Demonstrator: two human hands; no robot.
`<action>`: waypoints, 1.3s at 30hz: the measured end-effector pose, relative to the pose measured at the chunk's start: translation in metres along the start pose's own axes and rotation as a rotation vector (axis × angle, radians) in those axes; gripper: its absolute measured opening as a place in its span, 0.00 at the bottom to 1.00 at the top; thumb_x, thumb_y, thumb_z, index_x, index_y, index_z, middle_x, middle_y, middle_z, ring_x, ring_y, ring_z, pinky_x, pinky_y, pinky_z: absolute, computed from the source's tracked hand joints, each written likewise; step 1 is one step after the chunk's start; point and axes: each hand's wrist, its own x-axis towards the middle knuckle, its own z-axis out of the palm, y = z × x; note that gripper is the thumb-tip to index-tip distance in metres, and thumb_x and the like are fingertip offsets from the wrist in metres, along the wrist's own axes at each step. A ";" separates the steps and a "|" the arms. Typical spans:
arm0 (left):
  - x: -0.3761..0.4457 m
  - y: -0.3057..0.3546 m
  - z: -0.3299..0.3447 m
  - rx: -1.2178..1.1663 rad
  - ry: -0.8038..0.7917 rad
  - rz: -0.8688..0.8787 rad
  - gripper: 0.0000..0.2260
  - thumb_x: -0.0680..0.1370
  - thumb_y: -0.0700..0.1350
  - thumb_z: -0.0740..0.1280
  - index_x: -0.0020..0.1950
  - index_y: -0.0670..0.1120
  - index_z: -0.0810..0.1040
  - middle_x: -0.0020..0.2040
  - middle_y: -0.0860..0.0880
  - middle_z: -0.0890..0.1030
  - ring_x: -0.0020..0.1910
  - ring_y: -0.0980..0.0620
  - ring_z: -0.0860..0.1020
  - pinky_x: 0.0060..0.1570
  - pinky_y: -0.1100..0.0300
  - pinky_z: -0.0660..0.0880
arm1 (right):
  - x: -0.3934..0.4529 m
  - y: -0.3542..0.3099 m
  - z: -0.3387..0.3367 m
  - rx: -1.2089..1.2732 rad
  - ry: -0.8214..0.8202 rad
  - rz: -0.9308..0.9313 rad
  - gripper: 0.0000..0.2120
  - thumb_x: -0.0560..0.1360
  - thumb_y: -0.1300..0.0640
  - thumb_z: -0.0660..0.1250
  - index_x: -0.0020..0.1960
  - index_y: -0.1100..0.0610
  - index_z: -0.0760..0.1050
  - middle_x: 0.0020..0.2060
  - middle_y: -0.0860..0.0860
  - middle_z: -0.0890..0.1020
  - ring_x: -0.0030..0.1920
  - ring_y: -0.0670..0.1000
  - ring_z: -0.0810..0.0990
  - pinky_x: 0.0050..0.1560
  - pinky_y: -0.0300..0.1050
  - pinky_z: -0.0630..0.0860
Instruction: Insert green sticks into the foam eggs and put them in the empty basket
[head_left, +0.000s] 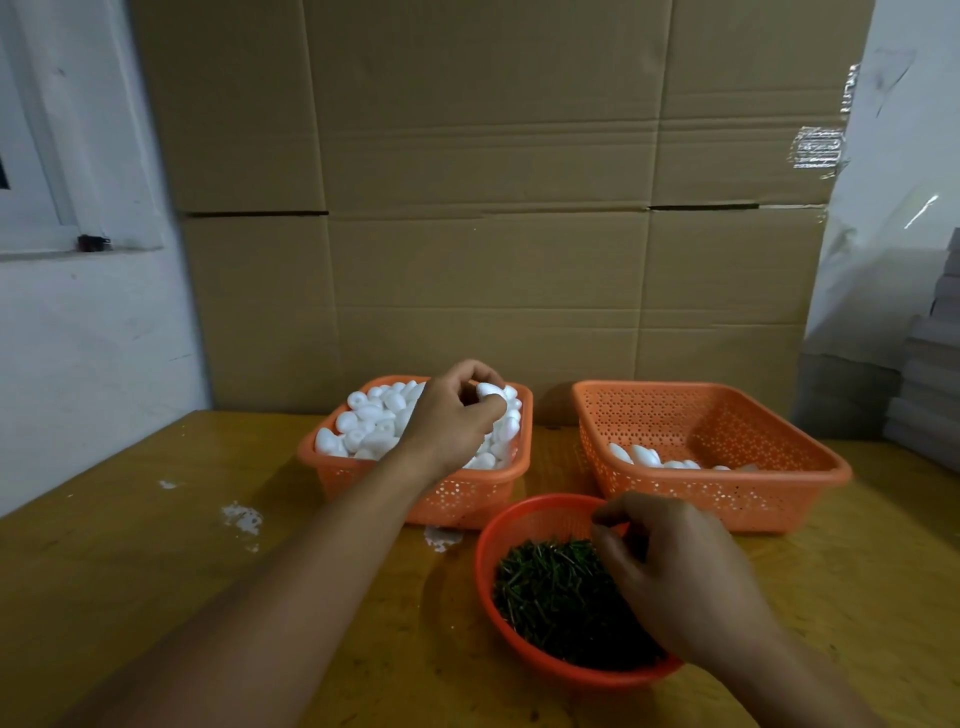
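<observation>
Over perforated basket (467, 499) — L hand (452, 421), prob. smooth egg (489, 391)

The desk (156, 571) lies bare across its whole 9 o'clock side, apart from small white flecks, so a hand could pass freely there; at 12 o'clock a cardboard wall (493, 208) stands close behind the baskets and closes that way; the egg basket (363, 478) at 11 o'clock is heaped to the rim, and the left hand (452, 415) hangs over it; a narrow strip of desk separates it from the larger basket (727, 499) at 1 o'clock, whose inside is mostly open above a few eggs; the round bowl of sticks (519, 519) sits just beside both, with the right hand (675, 571) covering its 3 o'clock half; stacked grey boards (930, 374) block the far 3 o'clock edge.
</observation>
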 end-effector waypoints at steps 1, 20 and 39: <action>-0.007 0.002 0.001 -0.058 -0.014 0.003 0.05 0.77 0.37 0.65 0.48 0.45 0.80 0.34 0.54 0.80 0.33 0.57 0.76 0.36 0.58 0.76 | 0.000 0.000 0.000 -0.007 -0.008 -0.006 0.05 0.76 0.46 0.68 0.49 0.42 0.82 0.33 0.41 0.82 0.33 0.42 0.79 0.33 0.43 0.75; -0.052 0.013 0.005 -0.590 -0.627 -0.182 0.14 0.78 0.42 0.66 0.63 0.44 0.79 0.38 0.47 0.71 0.34 0.51 0.70 0.36 0.57 0.71 | 0.001 -0.013 0.004 -0.320 -0.452 -0.041 0.18 0.72 0.35 0.67 0.57 0.43 0.80 0.46 0.43 0.83 0.49 0.47 0.81 0.47 0.45 0.79; -0.062 0.015 0.022 -0.597 -0.533 -0.260 0.09 0.79 0.49 0.69 0.43 0.46 0.73 0.30 0.48 0.68 0.28 0.52 0.63 0.30 0.58 0.64 | 0.006 -0.006 0.021 -0.248 -0.341 -0.022 0.08 0.75 0.45 0.69 0.52 0.45 0.82 0.48 0.44 0.83 0.49 0.47 0.81 0.49 0.45 0.80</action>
